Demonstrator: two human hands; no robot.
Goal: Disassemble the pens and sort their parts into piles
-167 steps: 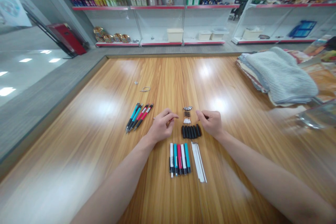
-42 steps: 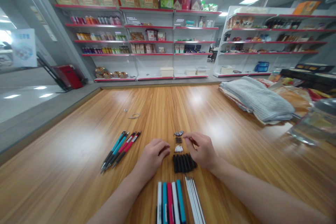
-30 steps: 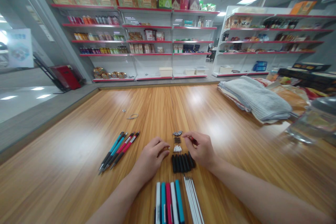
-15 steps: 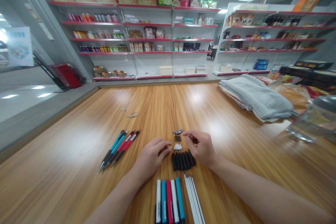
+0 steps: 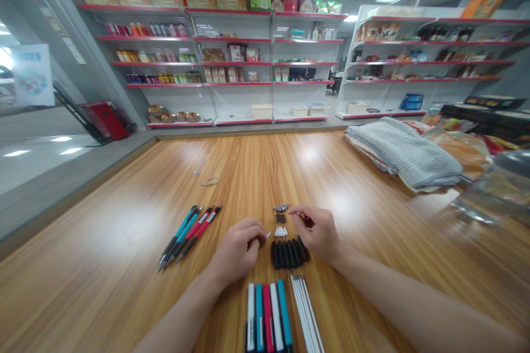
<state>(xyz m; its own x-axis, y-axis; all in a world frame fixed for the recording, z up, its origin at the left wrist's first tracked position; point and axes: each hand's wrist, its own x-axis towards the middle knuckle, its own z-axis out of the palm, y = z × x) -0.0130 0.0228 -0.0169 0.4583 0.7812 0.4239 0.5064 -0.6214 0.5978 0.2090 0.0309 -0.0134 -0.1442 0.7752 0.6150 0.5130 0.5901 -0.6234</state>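
The left hand (image 5: 238, 246) pinches a tiny white piece (image 5: 268, 235) in its fingers, and the right hand (image 5: 318, 235) pinches a tiny red piece (image 5: 308, 222), mostly hidden by its fingers. Both pieces are above the middle of the bench (image 5: 124, 220). They look light, stiff and easy to drop, so hold them at the tips. Black caps (image 5: 290, 252) lie at 6 o'clock from the right hand, and red and blue pencils (image 5: 199, 234) at 9 o'clock from the left.
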